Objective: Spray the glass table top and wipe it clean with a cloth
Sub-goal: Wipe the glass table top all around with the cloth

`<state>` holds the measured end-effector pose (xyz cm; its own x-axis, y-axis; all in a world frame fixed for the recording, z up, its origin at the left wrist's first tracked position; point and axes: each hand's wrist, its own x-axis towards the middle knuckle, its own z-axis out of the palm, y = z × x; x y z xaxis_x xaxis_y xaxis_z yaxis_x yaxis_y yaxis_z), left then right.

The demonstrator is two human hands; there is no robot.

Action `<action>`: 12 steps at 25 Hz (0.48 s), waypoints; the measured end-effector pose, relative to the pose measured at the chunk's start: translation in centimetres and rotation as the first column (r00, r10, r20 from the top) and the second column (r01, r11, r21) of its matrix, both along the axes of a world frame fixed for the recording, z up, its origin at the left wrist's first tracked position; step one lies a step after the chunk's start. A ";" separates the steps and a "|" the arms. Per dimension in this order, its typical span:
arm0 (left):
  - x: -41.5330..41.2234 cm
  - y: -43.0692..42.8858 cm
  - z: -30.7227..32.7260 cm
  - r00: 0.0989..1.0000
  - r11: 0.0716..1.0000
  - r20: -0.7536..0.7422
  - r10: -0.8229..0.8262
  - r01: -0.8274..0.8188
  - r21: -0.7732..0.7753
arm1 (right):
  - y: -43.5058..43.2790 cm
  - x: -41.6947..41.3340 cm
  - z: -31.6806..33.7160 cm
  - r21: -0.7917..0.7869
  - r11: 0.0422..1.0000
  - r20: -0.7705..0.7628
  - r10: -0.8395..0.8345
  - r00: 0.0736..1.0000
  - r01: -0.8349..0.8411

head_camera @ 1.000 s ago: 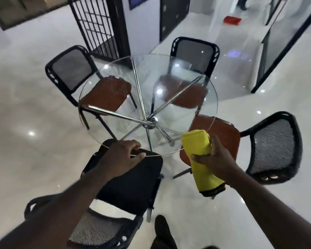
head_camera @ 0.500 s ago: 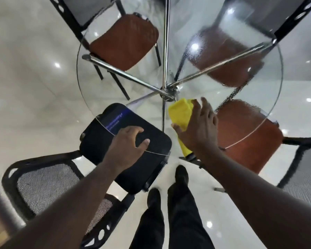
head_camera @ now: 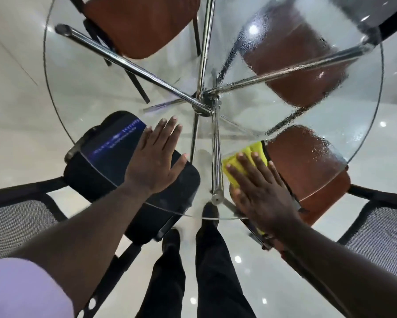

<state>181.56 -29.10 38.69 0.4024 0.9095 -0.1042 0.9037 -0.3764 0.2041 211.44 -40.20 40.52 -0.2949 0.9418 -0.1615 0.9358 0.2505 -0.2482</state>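
Yellow cloth (head_camera: pixel 250 157) lies on the glass desk (head_camera: pixel 101 92) near its front edge, pressed flat under the right hand (head_camera: pixel 259 193), fingers spread. Left hand (head_camera: pixel 155 160) rests flat beside it, fingers together. Spray droplets (head_camera: pixel 307 65) cover the right half. No writing is legible.

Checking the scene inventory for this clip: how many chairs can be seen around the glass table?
4. One black chair near left under the left hand, one brown chair near right beside the cloth, two brown chairs far left and far right. Others may sit outside the frame.
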 end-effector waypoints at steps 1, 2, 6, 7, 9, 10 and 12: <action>0.0 0.0 -0.4 1.000 1.000 -0.013 0.008 -0.008 0.002 | 2.7 -0.5 -0.4 0.028 1.000 -0.012 -0.010 1.000 0.010; -0.1 0.0 -0.6 1.000 1.000 -0.025 0.013 -0.012 0.013 | 5.9 -1.8 -0.8 0.066 0.998 -0.031 -0.009 0.999 0.011; 0.0 0.0 -0.4 0.999 0.999 -0.042 0.019 -0.017 0.038 | 12.6 -5.0 -1.5 0.127 0.992 -0.185 0.027 0.982 -0.003; 0.0 0.1 -0.2 0.999 0.999 -0.044 0.022 -0.020 0.041 | 11.2 -3.9 -1.6 0.117 0.993 -0.201 0.028 0.979 -0.004; 0.1 0.1 -0.2 0.997 1.000 -0.072 0.016 -0.015 0.015 | 5.7 -0.6 -1.1 0.083 0.996 -0.148 0.026 0.989 -0.014; 0.1 0.1 -0.2 0.996 1.000 -0.084 0.012 -0.012 0.001 | 3.2 0.6 -0.5 0.075 0.997 -0.104 0.034 0.994 -0.026; 0.2 0.1 -0.4 0.995 1.000 -0.094 0.018 -0.019 -0.009 | 2.9 1.1 0.1 0.079 0.995 -0.021 0.070 0.997 -0.068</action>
<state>181.72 -29.02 38.29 0.3732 0.9156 -0.1497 0.9260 -0.3575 0.1218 212.55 -37.26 40.61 -0.3625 0.9285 -0.0807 0.9097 0.3336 -0.2472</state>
